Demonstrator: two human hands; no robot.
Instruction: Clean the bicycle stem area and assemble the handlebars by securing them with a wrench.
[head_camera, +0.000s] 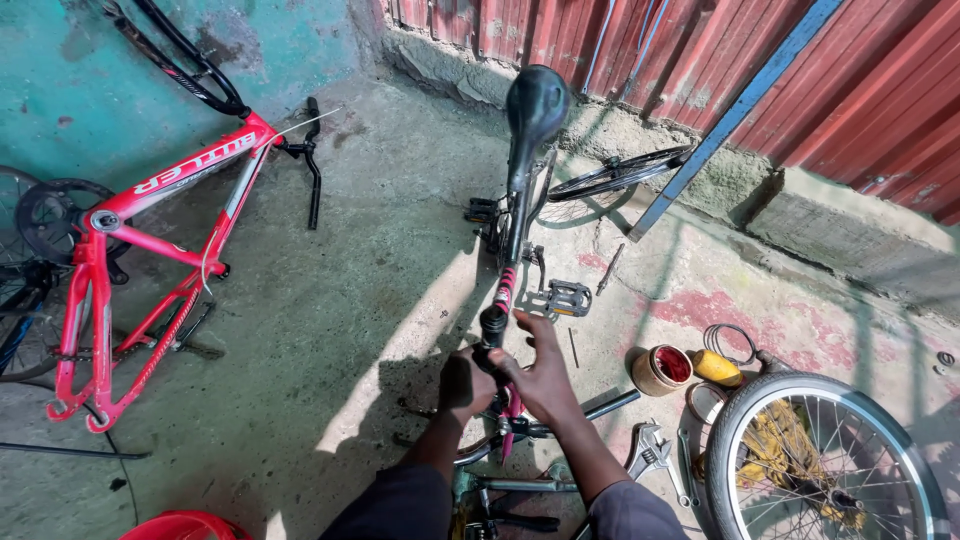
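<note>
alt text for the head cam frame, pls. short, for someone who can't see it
Both hands, left hand and right hand, grip the front end of an upside-down small bicycle frame, its black saddle pointing away, on a concrete floor. A red bike frame lies to the left; a wheel, adjustable wrench and open tin of red grease sit at right.

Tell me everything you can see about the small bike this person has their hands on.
The small bike frame is red or pink with black parts, seen end-on, running away from the camera. A black saddle sits at its far end, and grey block pedals stick out at the sides. It has no wheel mounted that I can see. The left hand and right hand both grip its near black tube end. It rests on the concrete floor, half in shadow.
</note>
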